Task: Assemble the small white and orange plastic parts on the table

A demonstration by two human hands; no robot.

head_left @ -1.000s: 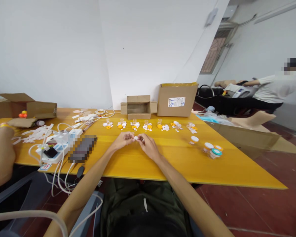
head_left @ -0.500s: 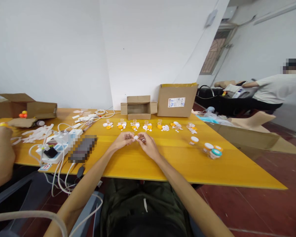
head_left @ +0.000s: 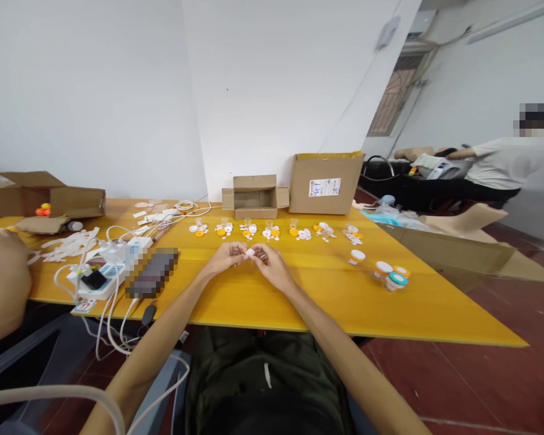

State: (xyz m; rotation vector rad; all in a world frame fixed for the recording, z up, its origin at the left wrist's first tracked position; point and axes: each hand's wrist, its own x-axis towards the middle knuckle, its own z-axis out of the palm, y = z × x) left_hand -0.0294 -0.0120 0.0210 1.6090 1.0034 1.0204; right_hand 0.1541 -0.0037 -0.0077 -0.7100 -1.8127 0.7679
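Between my two hands, just above the table's middle, is a small white round disc with dark holes or spots [head_left: 250, 252]. My left hand [head_left: 229, 257] pinches its left side with closed fingers. The fingers of my right hand [head_left: 268, 261] close on its right side. Beyond the hands runs a row of small groups of parts: clear cups [head_left: 248, 223], orange rings or lids [head_left: 222, 232] and white discs [head_left: 252, 229]. To the right stand several jars, one with an orange-rimmed white lid [head_left: 356, 255] and one with a teal-rimmed lid [head_left: 398, 279].
An open carton [head_left: 255, 200] and a larger closed carton [head_left: 329, 184] stand against the wall. Left are a power strip [head_left: 102, 281] with white cables, a blurred-out phone-like device [head_left: 153, 273] and another person's hand [head_left: 4, 244]. A person [head_left: 503, 160] sits at far right.
My hands and the white disc stay almost still. At the far left, the other person's hand has shifted slightly, and the orange-yellow item by it is less visible.
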